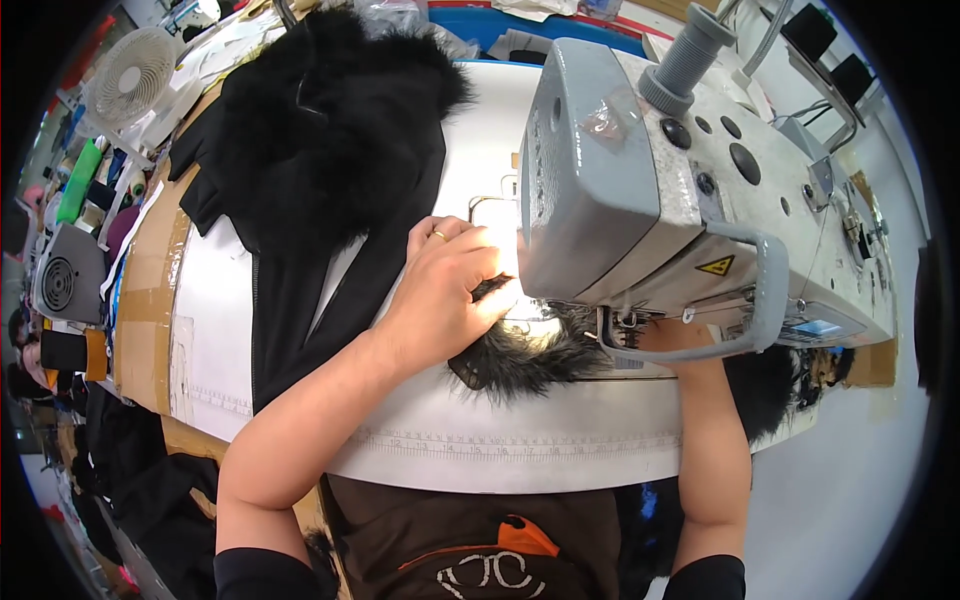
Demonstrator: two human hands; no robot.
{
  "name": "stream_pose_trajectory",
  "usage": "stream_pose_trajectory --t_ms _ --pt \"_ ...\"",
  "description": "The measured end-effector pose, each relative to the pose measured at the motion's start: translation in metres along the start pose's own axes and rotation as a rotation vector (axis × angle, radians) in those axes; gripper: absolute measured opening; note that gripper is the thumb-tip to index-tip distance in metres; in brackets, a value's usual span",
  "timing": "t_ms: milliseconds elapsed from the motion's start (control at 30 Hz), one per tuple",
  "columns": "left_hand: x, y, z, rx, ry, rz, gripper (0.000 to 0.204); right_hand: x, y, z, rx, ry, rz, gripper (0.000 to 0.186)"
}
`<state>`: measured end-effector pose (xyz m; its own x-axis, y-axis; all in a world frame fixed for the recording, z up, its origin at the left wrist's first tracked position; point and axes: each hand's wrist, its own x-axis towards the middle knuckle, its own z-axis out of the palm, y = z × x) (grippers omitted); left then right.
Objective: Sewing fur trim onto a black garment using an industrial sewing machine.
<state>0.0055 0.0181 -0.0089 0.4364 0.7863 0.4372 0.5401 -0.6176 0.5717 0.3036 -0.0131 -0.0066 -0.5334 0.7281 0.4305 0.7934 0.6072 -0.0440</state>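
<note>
White worktable (pixel 600 415) is being lit beside the sewing machine (pixel 690 190); black garment (pixel 330 150) is being supported left of the machine. Dark fur piece (pixel 530 360) is being pinched by left hand (pixel 440 285), fingers curled, at the machine's near left; right hand (pixel 660 333) is being partly hidden by the machine, grip cannot be told.

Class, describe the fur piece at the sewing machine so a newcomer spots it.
Find the grey sewing machine on the right, then the left hand beside it. The fur piece lies below that hand's thumb, on the white tabletop. Dark and shaggy, it shows between that hand and the right hand, unlike the black furry garment heaped on the left.
</note>
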Motion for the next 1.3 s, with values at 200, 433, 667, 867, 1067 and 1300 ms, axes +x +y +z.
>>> stream_pose_trajectory --t_ms 200,433,667,867,1067,1300 --pt "-0.003 0.002 -0.001 0.014 0.002 0.002 0.011 -0.005 0.001 0.003 0.462 -0.060 0.190 0.017" --pt "-0.004 0.001 -0.001 0.027 -0.017 0.000 0.008 -0.002 -0.010 -0.004 0.416 -0.202 0.466 0.013" --pt "-0.001 0.004 -0.003 0.011 -0.018 0.001 0.007 -0.015 0.001 0.017 0.118 -0.254 0.178 0.017" --pt "-0.001 0.006 -0.005 -0.022 -0.029 0.005 0.006 -0.006 -0.007 0.034 0.397 -0.335 0.225 0.044" --pt "-0.001 0.007 -0.006 -0.012 -0.030 0.003 0.006 -0.007 -0.017 0.028 -0.482 -0.059 -0.285 0.039" --pt "-0.003 0.005 -0.004 -0.005 -0.028 0.011 0.007 -0.011 -0.021 0.031 -0.354 -0.219 -0.168 0.038"
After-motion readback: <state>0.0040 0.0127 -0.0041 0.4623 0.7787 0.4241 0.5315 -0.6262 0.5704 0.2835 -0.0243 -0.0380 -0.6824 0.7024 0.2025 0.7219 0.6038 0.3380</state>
